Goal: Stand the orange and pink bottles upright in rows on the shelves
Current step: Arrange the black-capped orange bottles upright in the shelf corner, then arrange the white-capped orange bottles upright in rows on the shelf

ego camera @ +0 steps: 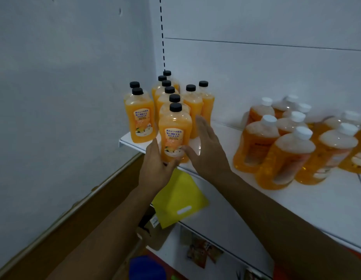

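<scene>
Two hands frame one clear plastic bottle of orange liquid with a black cap (175, 136), which stands upright at the front lip of the white metal shelf (256, 195), at about 7 o'clock of the black-capped cluster. The left hand (155, 164) has its fingers straight along the bottle's lower left side, touching it; the right hand (205, 146) is spread flat just at its right, thumb at the label, gripping nothing.

To finish this step well, I judge the palms should squeeze lightly low on the body and slide the bottle back toward 12 o'clock until it lines up with the row behind it (171, 93), label forward. It sits close to the edge, so a push high up could tip it off.

At 3 o'clock a looser crowd of white-capped orange bottles (286, 150) waits, blurred; whether all stand straight I cannot tell. Another black-capped pair (140, 118) stands at 9 o'clock. A yellow plastic bag (181, 199) hangs below the shelf edge, under the wrists. No pink bottles show.
</scene>
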Demonstrator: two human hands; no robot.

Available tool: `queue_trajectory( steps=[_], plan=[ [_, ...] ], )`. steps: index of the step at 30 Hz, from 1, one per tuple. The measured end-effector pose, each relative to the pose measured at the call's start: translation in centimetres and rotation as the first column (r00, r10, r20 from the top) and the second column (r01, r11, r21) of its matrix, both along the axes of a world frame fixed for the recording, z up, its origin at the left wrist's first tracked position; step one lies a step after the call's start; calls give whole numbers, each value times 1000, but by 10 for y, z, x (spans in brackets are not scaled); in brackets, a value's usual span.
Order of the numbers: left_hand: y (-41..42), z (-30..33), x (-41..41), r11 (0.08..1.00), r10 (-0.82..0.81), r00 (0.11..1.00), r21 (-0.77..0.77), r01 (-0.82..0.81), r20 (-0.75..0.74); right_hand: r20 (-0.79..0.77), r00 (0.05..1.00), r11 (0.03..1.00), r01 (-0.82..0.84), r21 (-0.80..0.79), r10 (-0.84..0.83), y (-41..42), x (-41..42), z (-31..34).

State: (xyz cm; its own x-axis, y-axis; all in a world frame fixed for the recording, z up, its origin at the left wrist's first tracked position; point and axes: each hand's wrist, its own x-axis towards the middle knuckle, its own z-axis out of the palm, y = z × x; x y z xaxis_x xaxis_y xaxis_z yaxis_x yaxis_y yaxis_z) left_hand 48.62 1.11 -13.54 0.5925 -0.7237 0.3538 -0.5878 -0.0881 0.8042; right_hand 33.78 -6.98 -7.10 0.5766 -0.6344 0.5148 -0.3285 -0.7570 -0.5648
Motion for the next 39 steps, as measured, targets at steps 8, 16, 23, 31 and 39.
queue_trajectory(
  steps=[8, 16, 23, 31, 39],
  plan=[
    [40, -11, -77, 878, 46, 958, 447, -174, 283, -173, 985, 1000, 4, -31, -9, 34, -94, 6],
    [45, 7, -273, 870, -239, 904, 492, 36, 355, -224, 956, 979, 170, -111, -191, 65, -292, 13],
    [2, 34, -457, 868, -452, 779, 414, 273, 435, -212, 836, 862, 499, -88, -505, 73, -493, 19],
    [-68, 40, -650, 756, -653, 551, 419, 502, 519, -251, 622, 655, 752, -72, -742, 66, -682, 10],
    [-172, 30, -814, 612, -777, 420, 408, 678, 469, -334, 406, 452, 890, -68, -850, 5, -839, -9]
  ],
)
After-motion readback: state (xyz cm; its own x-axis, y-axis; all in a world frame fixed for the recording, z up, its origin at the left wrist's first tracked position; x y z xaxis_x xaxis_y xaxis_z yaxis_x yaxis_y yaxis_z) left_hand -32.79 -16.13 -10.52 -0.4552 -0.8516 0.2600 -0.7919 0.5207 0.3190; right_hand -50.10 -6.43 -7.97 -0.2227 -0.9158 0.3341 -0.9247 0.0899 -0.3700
